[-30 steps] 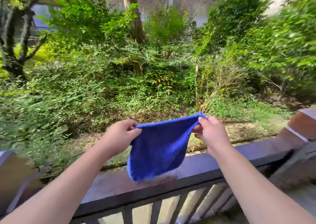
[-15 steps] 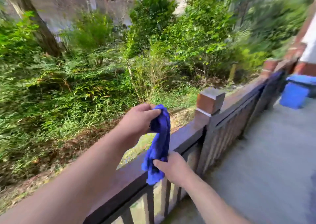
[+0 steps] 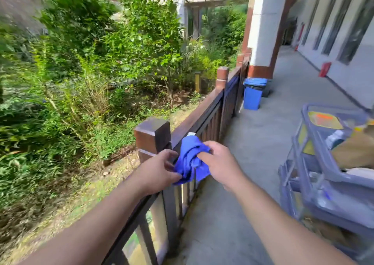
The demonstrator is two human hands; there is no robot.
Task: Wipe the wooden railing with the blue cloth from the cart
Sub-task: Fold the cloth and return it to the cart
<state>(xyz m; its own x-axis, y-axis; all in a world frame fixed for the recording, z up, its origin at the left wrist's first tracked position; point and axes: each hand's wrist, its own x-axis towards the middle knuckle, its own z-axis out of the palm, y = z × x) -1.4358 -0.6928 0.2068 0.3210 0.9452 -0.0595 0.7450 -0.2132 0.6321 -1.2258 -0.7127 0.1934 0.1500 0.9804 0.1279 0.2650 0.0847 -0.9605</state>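
Note:
The blue cloth (image 3: 189, 159) is bunched up between both hands, just right of a square wooden post (image 3: 152, 137) of the dark brown railing (image 3: 202, 112). My left hand (image 3: 159, 170) pinches the cloth's lower left edge. My right hand (image 3: 219, 161) grips its right side. The cloth hangs in front of the railing's balusters, below the top rail. The grey cart (image 3: 332, 169) stands at the right on the walkway.
A blue bin (image 3: 253, 93) stands by the railing further along, near a white and brown pillar (image 3: 263, 31). The concrete walkway (image 3: 253, 143) runs ahead between railing and building wall. Dense green bushes (image 3: 91, 62) fill the ground beyond the railing.
The view has swung right along the walkway, bringing the cart into sight. The cloth, spread wide a second ago, is now crumpled between both hands near the post.

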